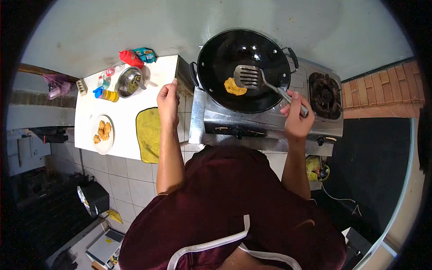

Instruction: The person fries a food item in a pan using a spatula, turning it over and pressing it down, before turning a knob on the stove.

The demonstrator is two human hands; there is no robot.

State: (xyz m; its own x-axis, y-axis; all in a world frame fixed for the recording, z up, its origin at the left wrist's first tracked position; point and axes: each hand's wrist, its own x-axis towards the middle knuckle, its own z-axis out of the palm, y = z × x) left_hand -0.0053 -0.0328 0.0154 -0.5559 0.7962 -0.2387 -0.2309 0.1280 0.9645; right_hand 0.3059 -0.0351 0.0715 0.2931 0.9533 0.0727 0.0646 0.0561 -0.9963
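Observation:
My right hand (297,118) is wrapped round the handle of a slotted metal spatula (249,77). The spatula's blade is inside a black wok (216,49), beside a yellow-orange piece of frying food (234,87) and partly over its edge. The wok has two side handles and sits on the left burner of a steel gas stove (220,120). My left hand (168,101) hangs in the air left of the wok, near the white table's right edge. Its fingers are curled in, with nothing visible in them.
On the white table (126,146) are a plate (106,146) of fried pieces, a steel bowl (122,85) with a utensil, a yellow-green cloth (148,135), a blue-capped yellow bottle (109,95), and red (130,58) and teal (145,55) packets. A second burner (325,92) is at right.

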